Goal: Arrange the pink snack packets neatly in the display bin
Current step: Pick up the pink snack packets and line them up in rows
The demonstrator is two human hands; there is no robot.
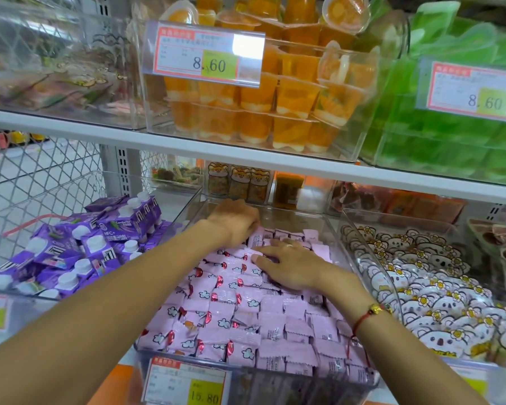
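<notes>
The left hand [237,222] reached deep into the clear display bin [360,252], its fingers curled down among the pink snack packets [246,314] at the back; whether it pinched a packet or merely pushed could not be told, since the fingertips were hidden. The right hand [287,267] lay just at four o'clock of the left one, palm down, fingers straight and spread, pressing flat on the top layer of packets. A ring [288,244] sat on one finger, and a red cord bracelet [365,315] with a gold bead circled the wrist.

The packets filled the bin from its near wall to roughly the middle, lying in rough rows, some face up with white clouds and red marks, others showing their printed backs. The far end of the bin was bare. A price tag [187,384] reading 15.80 hung on the front wall at six o'clock.

At nine o'clock of the bin, another clear bin held purple drink cartons [100,244] with white caps, heaped loosely. At three o'clock, a bin held koala-faced packets [421,287]. On the shelf [187,150] above, at twelve o'clock, orange jelly cups [260,106] were stacked behind a tag reading 8.60, with green cups [450,141] at two o'clock.
</notes>
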